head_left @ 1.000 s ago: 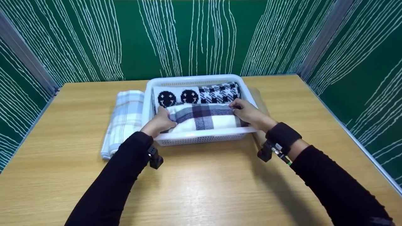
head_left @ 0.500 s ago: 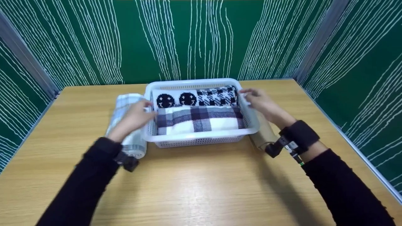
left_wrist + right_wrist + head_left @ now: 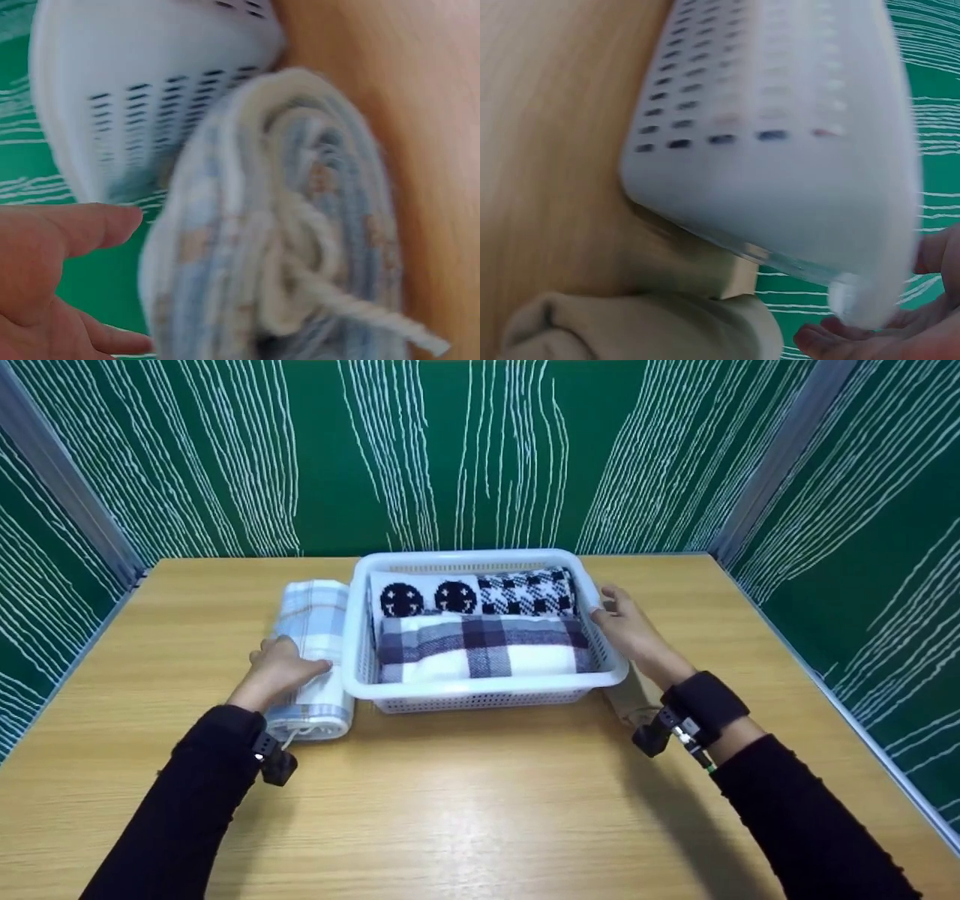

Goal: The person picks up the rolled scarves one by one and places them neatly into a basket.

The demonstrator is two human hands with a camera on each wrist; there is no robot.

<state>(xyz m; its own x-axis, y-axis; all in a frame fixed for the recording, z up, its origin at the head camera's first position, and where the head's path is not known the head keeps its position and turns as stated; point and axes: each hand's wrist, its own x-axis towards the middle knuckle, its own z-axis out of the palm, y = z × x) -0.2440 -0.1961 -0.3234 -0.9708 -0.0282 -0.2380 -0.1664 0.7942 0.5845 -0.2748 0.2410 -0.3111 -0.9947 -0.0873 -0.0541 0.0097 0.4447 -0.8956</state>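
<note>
My left hand [image 3: 281,667] is over a rolled light-blue plaid scarf [image 3: 311,641], left of the basket, thumb and fingers spread. In the left wrist view the roll's end [image 3: 322,210] shows a twisted tassel, and the hand [image 3: 52,277] is beside it. My right hand [image 3: 630,630] is at the right rim of the white plastic basket [image 3: 487,686], fingers loosely extended; whether they touch the rim is unclear. Inside the basket lie a folded purple-and-white plaid scarf [image 3: 487,649] and, behind it, black-and-white knit cloth [image 3: 465,594] with smiley and houndstooth patterns.
A beige rolled cloth [image 3: 660,330] lies right of the basket, partly hidden under its rim and my right arm. All stands on a wooden table [image 3: 465,810]. Green walls [image 3: 510,450] with white streaks border the back and sides.
Both hands have let go of the purple-and-white plaid scarf, which now lies in the basket. My left hand moved left over the blue plaid scarf; my right hand moved out to the basket's right rim.
</note>
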